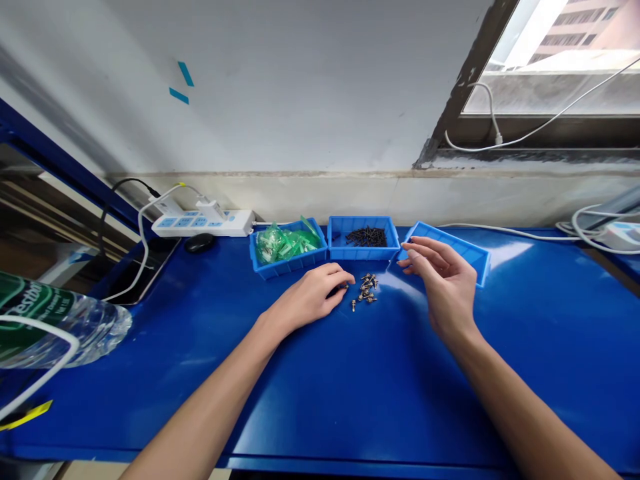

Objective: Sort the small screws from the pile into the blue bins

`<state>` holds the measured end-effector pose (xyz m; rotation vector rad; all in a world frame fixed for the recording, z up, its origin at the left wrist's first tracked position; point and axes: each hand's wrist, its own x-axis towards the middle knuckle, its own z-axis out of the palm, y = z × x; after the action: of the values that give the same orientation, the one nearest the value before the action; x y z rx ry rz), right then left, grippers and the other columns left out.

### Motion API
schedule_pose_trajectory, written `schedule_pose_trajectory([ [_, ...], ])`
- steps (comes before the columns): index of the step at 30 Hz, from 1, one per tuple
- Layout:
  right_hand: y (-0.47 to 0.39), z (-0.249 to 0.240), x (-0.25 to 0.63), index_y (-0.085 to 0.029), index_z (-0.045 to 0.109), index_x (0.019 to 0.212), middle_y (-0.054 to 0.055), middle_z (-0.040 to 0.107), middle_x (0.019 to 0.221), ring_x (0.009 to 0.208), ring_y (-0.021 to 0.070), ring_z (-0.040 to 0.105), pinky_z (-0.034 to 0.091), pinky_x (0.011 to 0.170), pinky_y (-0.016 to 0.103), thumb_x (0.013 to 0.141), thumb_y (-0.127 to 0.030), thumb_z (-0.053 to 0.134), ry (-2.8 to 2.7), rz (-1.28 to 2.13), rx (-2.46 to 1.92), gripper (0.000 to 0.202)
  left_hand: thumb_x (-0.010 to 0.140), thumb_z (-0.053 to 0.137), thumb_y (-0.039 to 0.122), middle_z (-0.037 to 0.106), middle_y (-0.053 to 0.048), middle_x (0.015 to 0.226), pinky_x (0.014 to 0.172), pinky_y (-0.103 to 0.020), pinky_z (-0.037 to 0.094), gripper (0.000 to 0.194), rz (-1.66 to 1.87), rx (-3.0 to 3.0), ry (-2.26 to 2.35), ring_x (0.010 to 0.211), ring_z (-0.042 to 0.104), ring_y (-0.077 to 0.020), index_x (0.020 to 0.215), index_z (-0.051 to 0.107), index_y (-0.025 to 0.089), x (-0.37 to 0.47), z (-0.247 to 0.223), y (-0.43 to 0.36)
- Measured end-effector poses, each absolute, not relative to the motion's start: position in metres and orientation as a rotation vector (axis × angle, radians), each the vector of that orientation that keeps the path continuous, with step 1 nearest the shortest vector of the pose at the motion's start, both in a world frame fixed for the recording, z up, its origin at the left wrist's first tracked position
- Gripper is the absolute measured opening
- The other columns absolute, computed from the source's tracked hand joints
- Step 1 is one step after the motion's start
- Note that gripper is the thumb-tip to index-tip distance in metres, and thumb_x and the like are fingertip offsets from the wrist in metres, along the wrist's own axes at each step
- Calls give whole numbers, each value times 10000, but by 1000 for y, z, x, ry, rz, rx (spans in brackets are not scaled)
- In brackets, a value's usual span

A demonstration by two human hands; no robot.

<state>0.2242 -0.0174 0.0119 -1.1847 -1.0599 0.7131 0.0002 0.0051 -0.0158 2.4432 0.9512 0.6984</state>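
Several small brass-coloured screws lie loosely heaped on the blue table. At the heap's left edge is my left hand, its fingers curled down around a small brass-coloured screw that shows between thumb and fingertips. My right hand is raised at the near left corner of the right blue bin, covering part of it. Its thumb and fingers are drawn together, and what they hold, if anything, is too small to make out.
Along the wall stand a blue bin of green plastic packets and a blue bin of dark screws. A power strip, black mouse and large water bottle are leftward. White cables run at both sides.
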Motion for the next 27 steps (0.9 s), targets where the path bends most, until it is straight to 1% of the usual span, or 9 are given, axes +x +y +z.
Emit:
schedule_pose_trajectory([
  [2, -17, 11, 224, -198, 734, 979, 71, 784, 932, 680, 191, 724, 603, 644, 364, 785, -348, 788, -1087, 731, -1188, 252, 970, 544, 116, 691, -95, 1096, 902, -354, 575, 239, 768, 2415, 964, 952, 692, -198, 1121, 722, 168, 1, -14, 5],
  [4, -18, 11, 224, -197, 738, 988, 66, 784, 895, 673, 191, 724, 602, 651, 364, 785, -362, 782, -1120, 768, -1191, 265, 964, 554, 124, 699, -86, 1084, 881, -335, 580, 228, 862, 2345, 985, 923, 695, -185, 1081, 742, 179, 4, -12, 4],
  [7, -18, 10, 223, -187, 744, 984, 56, 780, 815, 659, 195, 725, 607, 652, 359, 779, -364, 775, -1225, 862, -1197, 272, 922, 609, 133, 734, -64, 976, 791, -295, 590, 178, 996, 2151, 1006, 811, 693, -160, 997, 763, 179, 8, -8, 2],
  [10, -21, 9, 221, -184, 755, 974, 44, 774, 775, 664, 200, 735, 615, 659, 345, 764, -354, 783, -1398, 964, -1194, 272, 864, 719, 227, 759, -51, 842, 714, -285, 587, 93, 1074, 1886, 1015, 730, 692, -163, 911, 771, 167, 13, -6, 2],
  [13, -23, 6, 217, -192, 773, 988, 45, 784, 805, 730, 207, 758, 631, 713, 334, 751, -370, 814, -1508, 1055, -1145, 299, 775, 826, 367, 772, -48, 768, 683, -293, 588, 225, 1048, 1619, 1018, 700, 710, -180, 848, 776, 160, 15, -5, 2],
  [16, -23, 5, 215, -188, 789, 922, 58, 800, 840, 782, 217, 775, 644, 780, 344, 725, -391, 858, -1518, 1178, -1077, 291, 680, 883, 482, 783, -60, 748, 675, -303, 584, 360, 998, 1468, 1025, 694, 725, -199, 811, 792, 159, 16, -4, 2],
  [18, -22, 4, 214, -184, 791, 874, 59, 803, 824, 760, 216, 778, 646, 761, 336, 695, -396, 890, -1480, 1266, -1031, 294, 653, 890, 530, 779, -64, 721, 656, -298, 570, 403, 983, 1437, 1036, 669, 717, -197, 788, 801, 160, 17, -2, 1],
  [24, -20, 3, 216, -177, 811, 830, 57, 792, 737, 672, 186, 760, 622, 663, 286, 708, -358, 887, -1409, 1394, -958, 231, 628, 886, 594, 747, -52, 643, 575, -258, 496, 457, 916, 1439, 994, 578, 648, -158, 720, 791, 157, 23, 0, -1],
  [27, -19, 2, 217, -177, 816, 806, 60, 779, 696, 645, 199, 750, 615, 628, 302, 693, -369, 889, -1388, 1341, -957, 235, 759, 785, 620, 729, -52, 644, 579, -257, 479, 477, 921, 1549, 992, 585, 631, -154, 699, 763, 148, 23, -1, -2],
])
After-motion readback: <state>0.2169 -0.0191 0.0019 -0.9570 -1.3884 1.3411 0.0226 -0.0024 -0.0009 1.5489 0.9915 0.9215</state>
